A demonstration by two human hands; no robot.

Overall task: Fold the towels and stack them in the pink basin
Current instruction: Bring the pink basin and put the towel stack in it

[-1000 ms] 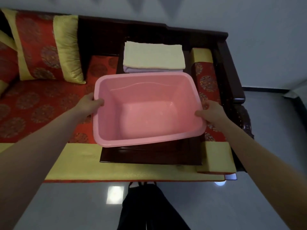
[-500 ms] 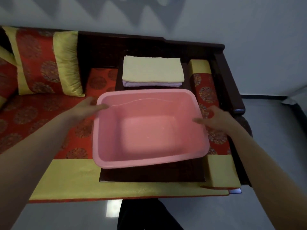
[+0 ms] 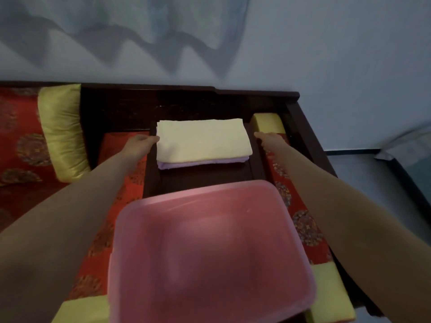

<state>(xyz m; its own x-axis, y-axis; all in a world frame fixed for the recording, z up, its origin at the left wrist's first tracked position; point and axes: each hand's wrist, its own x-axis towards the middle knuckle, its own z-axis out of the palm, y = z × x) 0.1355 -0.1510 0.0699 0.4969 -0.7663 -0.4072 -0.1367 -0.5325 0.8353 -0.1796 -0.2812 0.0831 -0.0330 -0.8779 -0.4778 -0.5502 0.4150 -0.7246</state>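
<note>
The pink basin (image 3: 210,250) stands empty on the near end of a dark wooden tray table (image 3: 205,178). Behind it lies a folded yellow towel (image 3: 203,139) on top of a folded pale purple towel (image 3: 200,164). My left hand (image 3: 140,144) reaches to the stack's left edge, fingertips touching the yellow towel. My right hand (image 3: 268,139) is stretched out with straight fingers just right of the stack, a small gap between them. Neither hand holds anything.
The tray table sits on a dark wooden sofa (image 3: 300,127) with red and gold seat cushions (image 3: 293,201). A red and yellow pillow (image 3: 60,134) leans at the left. A grey wall is behind, grey floor to the right.
Both hands have let go of the pink basin and reached forward to either side of the towel stack. The view has moved closer, so the basin now fills the lower frame.
</note>
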